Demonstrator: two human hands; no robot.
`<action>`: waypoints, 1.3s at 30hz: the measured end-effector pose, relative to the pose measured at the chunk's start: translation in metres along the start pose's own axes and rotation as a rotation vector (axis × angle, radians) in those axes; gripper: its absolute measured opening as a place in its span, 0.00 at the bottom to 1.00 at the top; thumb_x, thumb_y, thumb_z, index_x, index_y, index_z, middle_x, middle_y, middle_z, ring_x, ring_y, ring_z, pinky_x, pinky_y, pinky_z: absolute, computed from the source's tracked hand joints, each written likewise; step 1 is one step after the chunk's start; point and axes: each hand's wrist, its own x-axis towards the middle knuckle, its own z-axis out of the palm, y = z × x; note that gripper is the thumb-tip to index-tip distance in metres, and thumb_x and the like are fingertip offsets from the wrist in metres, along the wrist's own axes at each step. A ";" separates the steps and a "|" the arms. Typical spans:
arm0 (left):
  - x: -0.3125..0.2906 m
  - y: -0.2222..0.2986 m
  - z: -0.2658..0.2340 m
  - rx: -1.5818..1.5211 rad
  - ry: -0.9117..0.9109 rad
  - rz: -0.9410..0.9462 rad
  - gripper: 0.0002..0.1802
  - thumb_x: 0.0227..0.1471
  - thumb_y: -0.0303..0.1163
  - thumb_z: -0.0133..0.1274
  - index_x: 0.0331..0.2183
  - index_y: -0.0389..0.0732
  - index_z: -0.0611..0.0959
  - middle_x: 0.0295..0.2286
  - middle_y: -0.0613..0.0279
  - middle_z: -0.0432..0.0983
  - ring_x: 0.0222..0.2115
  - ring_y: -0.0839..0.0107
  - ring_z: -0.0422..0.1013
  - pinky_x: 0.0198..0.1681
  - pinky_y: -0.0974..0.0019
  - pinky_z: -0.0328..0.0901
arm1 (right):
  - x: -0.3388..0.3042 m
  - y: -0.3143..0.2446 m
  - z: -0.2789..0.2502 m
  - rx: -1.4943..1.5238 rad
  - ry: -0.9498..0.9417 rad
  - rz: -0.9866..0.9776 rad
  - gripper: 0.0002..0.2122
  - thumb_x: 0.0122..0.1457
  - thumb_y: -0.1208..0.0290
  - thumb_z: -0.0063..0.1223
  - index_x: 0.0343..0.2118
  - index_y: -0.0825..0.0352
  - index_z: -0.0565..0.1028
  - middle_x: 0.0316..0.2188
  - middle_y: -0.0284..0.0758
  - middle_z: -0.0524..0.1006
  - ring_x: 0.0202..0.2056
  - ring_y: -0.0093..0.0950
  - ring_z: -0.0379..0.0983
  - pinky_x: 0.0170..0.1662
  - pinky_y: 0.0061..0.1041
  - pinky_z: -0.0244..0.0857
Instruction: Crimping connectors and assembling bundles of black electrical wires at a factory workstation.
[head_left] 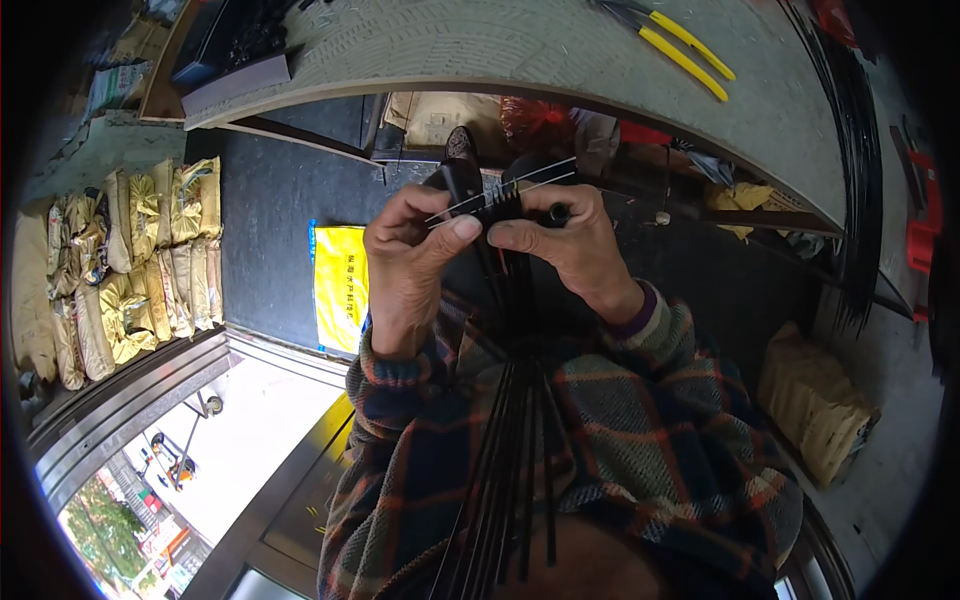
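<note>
left hand (405, 255) nearly closed, pinching a dark rod (462, 190), right hand (578, 250) curled, gripping slim black strips (514, 264)

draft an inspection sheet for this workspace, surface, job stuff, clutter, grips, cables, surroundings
surface: grey bench, scuffed; yellow-handled pliers lie on it
job's things: thin black rods over the lap; slim pale rods above
clutter: brown wrapped packages at left, flat yellow item on the dark floor, red bag under the bench
grips: left grip pinches a dark piece; right grip closed on the black rods
cables: nothing seen for certain
surroundings: bright opening at lower left
</note>
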 end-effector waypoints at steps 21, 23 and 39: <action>-0.016 -0.013 0.017 -0.086 0.092 0.073 0.11 0.49 0.26 0.50 0.37 0.34 0.72 0.29 0.69 0.70 0.29 0.84 0.64 0.35 0.80 0.59 | -0.006 -0.004 0.014 -0.204 -0.015 -0.114 0.07 0.50 0.75 0.53 0.31 0.70 0.69 0.25 0.27 0.69 0.29 0.14 0.63 0.33 0.14 0.57; -0.017 -0.012 0.017 -0.070 0.109 0.082 0.11 0.49 0.27 0.50 0.37 0.34 0.72 0.29 0.68 0.71 0.29 0.84 0.64 0.35 0.80 0.59 | -0.005 -0.004 0.014 -0.243 -0.008 -0.118 0.07 0.50 0.75 0.54 0.31 0.70 0.69 0.25 0.27 0.69 0.29 0.14 0.63 0.33 0.14 0.58; -0.021 -0.025 -0.002 -0.068 0.078 0.213 0.17 0.43 0.35 0.58 0.31 0.37 0.71 0.29 0.60 0.72 0.28 0.75 0.68 0.34 0.73 0.63 | -0.010 0.006 0.016 -0.125 -0.062 -0.162 0.08 0.47 0.74 0.58 0.28 0.72 0.73 0.22 0.34 0.74 0.25 0.17 0.67 0.30 0.16 0.60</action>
